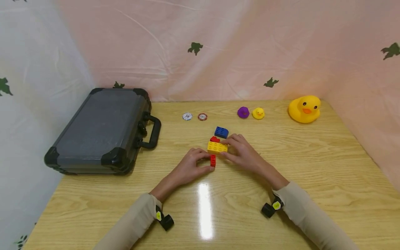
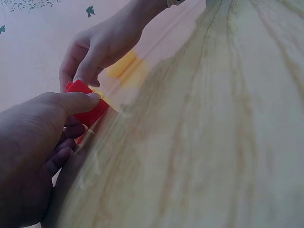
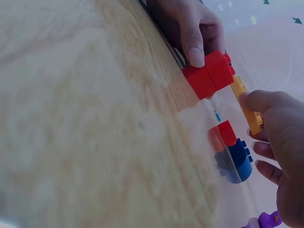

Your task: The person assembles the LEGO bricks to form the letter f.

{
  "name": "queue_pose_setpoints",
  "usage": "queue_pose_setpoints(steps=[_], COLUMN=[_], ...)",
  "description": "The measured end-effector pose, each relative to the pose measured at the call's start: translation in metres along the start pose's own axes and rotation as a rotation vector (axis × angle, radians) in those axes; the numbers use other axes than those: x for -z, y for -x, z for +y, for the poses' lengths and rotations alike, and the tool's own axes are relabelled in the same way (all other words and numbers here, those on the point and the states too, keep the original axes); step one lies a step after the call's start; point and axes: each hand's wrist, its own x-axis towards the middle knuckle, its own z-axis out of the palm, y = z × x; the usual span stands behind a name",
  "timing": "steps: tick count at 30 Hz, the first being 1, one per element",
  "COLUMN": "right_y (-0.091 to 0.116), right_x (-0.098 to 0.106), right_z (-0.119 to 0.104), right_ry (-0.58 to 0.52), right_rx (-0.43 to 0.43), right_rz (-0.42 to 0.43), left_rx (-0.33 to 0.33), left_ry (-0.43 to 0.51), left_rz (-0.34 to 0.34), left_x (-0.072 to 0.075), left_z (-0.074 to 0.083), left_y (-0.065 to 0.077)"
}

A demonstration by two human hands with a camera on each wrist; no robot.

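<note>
My left hand (image 1: 187, 167) pinches a small red toy brick (image 1: 213, 160) between thumb and fingers, down at the tabletop. Just beyond it, my right hand (image 1: 247, 154) holds a yellow toy brick (image 1: 216, 147) with several studs by its right end. In the right wrist view that yellow brick (image 3: 246, 107) appears raised off the table, close to the red brick (image 3: 209, 74). Behind the yellow one lies a second red brick (image 1: 214, 139), partly hidden, and past that a blue brick (image 1: 221, 132) with a rounded corner.
A grey case (image 1: 103, 128) with black corners lies at the left, its handle (image 1: 154, 132) facing right. Toward the back are a white chip (image 1: 187, 116), a red-rimmed chip (image 1: 202, 116), a purple toy (image 1: 243, 112), a small yellow duck (image 1: 258, 113) and a large duck (image 1: 304, 109).
</note>
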Motion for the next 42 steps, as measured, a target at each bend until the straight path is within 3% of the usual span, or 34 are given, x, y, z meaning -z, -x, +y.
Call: queue_pose_setpoints(steps=[20, 34, 42], right_y=[0.01, 0.015, 0.016], right_x=[0.004, 0.005, 0.005], right_z=[-0.018, -0.022, -0.022], right_ry=[-0.034, -0.027, -0.076], right_rx=[0.152, 0.167, 0.188], right_rz=[0.04, 0.01, -0.007], left_rx=[-0.021, 0.001, 0.006], left_ry=[-0.014, -0.017, -0.019], left_rz=[-0.003, 0.0, 0.001], left_x=[0.0, 0.0, 0.0], left_z=[-0.002, 0.0, 0.0], left_y=[0.001, -0.001, 0.0])
